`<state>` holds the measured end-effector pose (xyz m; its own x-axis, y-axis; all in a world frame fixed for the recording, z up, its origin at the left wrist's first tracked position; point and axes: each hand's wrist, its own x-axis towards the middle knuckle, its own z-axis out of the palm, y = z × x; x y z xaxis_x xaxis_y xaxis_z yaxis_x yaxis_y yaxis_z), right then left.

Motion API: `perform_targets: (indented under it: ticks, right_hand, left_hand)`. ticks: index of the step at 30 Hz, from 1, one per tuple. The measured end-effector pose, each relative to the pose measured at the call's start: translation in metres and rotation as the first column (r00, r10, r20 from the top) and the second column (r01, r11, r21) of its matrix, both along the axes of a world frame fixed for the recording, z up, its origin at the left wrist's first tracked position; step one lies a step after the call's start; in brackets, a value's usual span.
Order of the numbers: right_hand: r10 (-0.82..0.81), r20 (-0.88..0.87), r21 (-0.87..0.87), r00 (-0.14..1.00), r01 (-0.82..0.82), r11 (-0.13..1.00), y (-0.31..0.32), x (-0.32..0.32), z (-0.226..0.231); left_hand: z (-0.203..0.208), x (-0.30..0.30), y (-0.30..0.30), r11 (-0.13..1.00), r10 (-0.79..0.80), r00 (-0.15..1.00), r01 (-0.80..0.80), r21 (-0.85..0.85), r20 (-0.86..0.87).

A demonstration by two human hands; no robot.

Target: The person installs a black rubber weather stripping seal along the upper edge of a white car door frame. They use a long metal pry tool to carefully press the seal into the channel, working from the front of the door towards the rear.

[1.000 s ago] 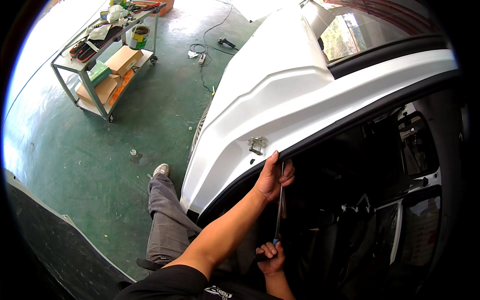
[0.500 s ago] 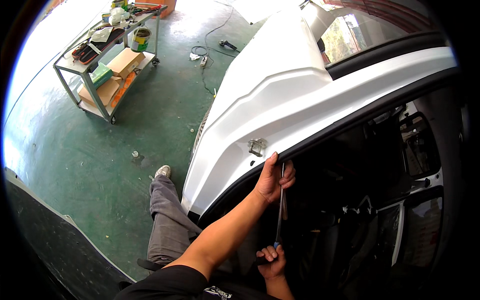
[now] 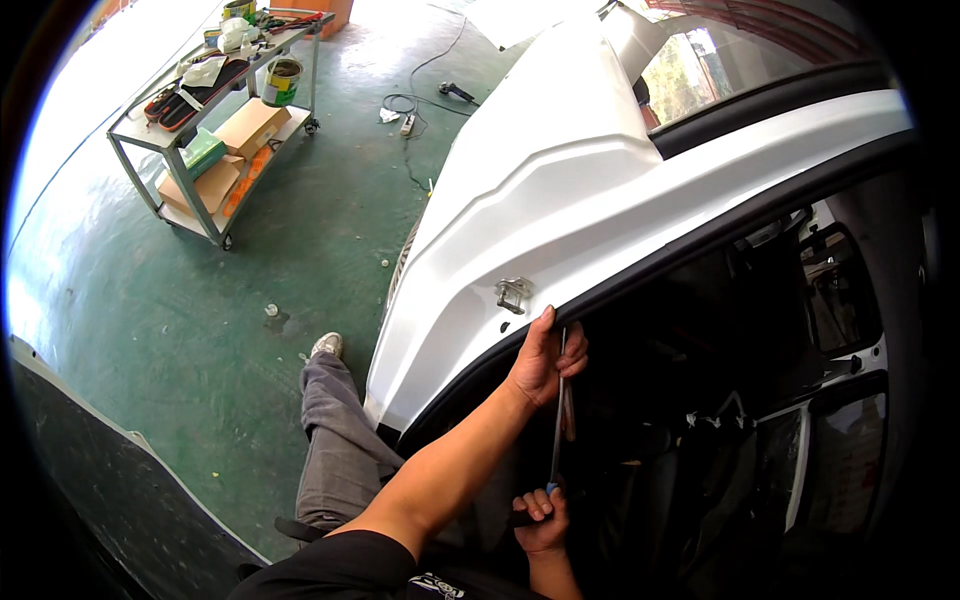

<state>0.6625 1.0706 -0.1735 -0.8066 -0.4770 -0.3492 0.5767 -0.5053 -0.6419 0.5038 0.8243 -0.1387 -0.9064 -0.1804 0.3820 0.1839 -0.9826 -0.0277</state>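
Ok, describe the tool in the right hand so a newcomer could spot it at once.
From the white car body, follow the black seal along its door opening to the left hand. From that hand, a long, thin metal-shafted tool runs down to the right hand. A blue patch at the right hand sets it apart from the shorter brownish strip beside it.

Head camera: head-worn fisheye, looking steeply down
White car body [image 3: 575, 185]: near, just ahead
Cart [image 3: 133, 127]: farther off, upper left
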Motion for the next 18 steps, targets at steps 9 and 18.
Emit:
perform_targets:
  ticks: [9, 18]
  right_hand:
    - [0.032, 0.045, -0.052, 0.999, -0.029, 0.998, 0.001, -0.001, 0.012]
    - [0.03, 0.01, -0.043, 1.0, -0.029, 0.999, -0.001, -0.002, 0.01]
  left_hand:
    - [0.014, 0.004, -0.001, 0.998, 0.048, 0.995, -0.053, 0.047, 0.088]
    - [0.011, 0.004, 0.0, 0.998, 0.051, 0.99, -0.055, 0.026, 0.133]
